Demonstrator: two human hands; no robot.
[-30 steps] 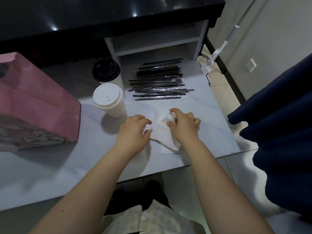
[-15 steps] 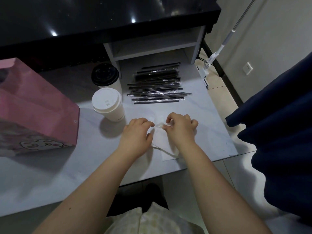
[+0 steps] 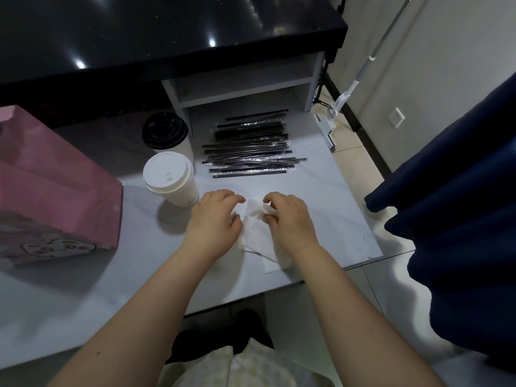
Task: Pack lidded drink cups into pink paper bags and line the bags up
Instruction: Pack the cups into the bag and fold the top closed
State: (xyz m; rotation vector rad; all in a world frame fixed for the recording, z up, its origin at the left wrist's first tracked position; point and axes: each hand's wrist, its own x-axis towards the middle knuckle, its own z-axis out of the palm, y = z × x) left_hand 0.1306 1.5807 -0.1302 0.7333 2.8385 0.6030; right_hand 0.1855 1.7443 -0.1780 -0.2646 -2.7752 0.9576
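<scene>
A white-lidded paper cup (image 3: 170, 180) stands on the pale table (image 3: 83, 297), with a black-lidded cup (image 3: 165, 132) just behind it. A pink paper bag (image 3: 53, 191) with a cartoon print stands at the left. In the middle lies a small stack of white napkins (image 3: 258, 236). My left hand (image 3: 213, 219) rests on the stack's left side with curled fingers. My right hand (image 3: 287, 219) pinches a lifted napkin corner at the stack's top right. Both hands sit just right of the white-lidded cup.
A pile of black wrapped straws (image 3: 251, 149) lies behind the napkins under a small grey shelf (image 3: 245, 82). A black counter (image 3: 167, 32) overhangs the back. Dark blue fabric (image 3: 460, 205) hangs at the right, and a mop (image 3: 349, 90) leans on the wall.
My right hand's fingers have peeled a napkin corner up from the stack. My left hand has stayed on the stack's left side. The view shifted slightly.
</scene>
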